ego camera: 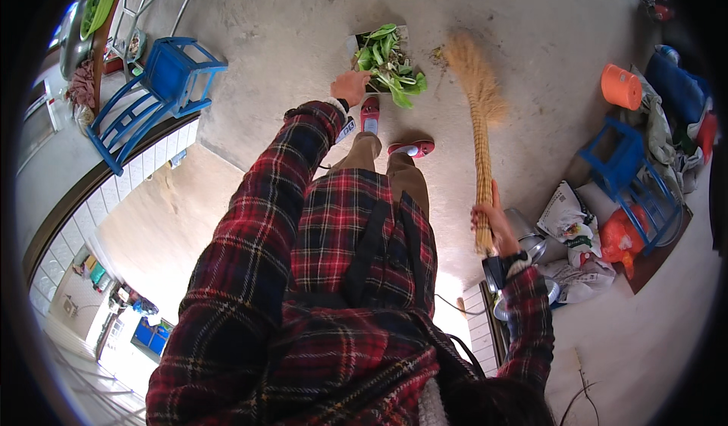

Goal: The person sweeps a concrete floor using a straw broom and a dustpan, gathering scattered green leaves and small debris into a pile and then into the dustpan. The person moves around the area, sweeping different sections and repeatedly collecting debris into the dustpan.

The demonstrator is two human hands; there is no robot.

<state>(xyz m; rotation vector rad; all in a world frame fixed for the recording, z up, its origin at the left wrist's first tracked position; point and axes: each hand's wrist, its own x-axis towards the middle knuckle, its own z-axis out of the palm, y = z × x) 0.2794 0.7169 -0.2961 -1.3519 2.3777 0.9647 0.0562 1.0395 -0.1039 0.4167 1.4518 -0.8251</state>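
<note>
My right hand (496, 224) grips the bound handle of a straw broom (481, 142). The broom's bristles fan out over the concrete floor and are blurred. Close to the bristle tips lies a small scatter of plant debris (438, 56). My left hand (350, 87) is curled at the near left side of a dustpan (403, 32), seemingly around its handle, which the hand hides. Heaped in the dustpan are leafy greens (387, 56) with stems and roots, and some leaves hang over its near edge.
My red shoes (370, 110) stand just behind the dustpan. A blue chair (162, 79) is at the left. On the right are another blue chair (617, 153), an orange bucket (621, 86), sacks (569, 215) and a red plastic bag (623, 238).
</note>
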